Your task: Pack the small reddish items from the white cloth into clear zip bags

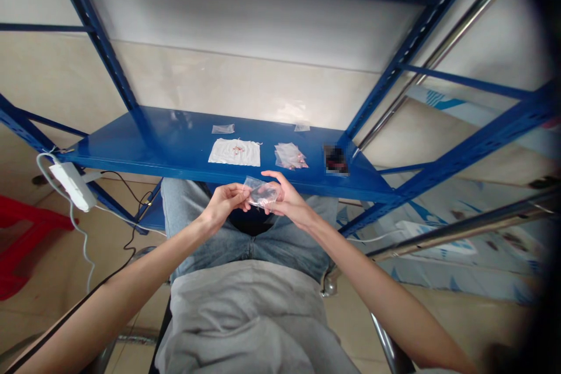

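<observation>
Two hands (258, 201) come together just off the front edge of a blue steel shelf (131, 146), both gripping one crinkled clear plastic bag (262, 193) above denim-covered legs (307, 245). Open shelf space separates one white sheet (234, 152) flecked red, one stack of bags (289, 156) and two small loose bags (223, 128).

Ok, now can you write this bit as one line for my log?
hands: left hand and right hand hold clear plastic bag | shelf: blue metal shelf | nearby: white sheet, stack of clear bags
</observation>
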Available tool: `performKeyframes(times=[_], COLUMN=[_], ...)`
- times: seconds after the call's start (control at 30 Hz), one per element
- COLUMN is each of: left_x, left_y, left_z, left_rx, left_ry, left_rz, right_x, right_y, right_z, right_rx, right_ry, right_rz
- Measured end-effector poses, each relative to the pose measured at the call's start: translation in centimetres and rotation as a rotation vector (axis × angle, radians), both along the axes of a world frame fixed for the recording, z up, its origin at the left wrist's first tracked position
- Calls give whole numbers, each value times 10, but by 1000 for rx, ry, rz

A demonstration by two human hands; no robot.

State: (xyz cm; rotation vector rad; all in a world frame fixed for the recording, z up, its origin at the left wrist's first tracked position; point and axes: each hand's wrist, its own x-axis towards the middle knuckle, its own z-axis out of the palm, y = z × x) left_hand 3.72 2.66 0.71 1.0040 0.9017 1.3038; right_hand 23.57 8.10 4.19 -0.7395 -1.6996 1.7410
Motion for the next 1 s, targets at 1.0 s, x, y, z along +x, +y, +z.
performKeyframes(times=[1.0], left_x=[-126], left_y=[197], left_z=[135], left_rx=[321], left_ry=[1311], left_rz=[-116], right_x=[1], right_y=[8], right_z=[-17], right_rx=[159], right_ry=[-105], right_rz=[-113])
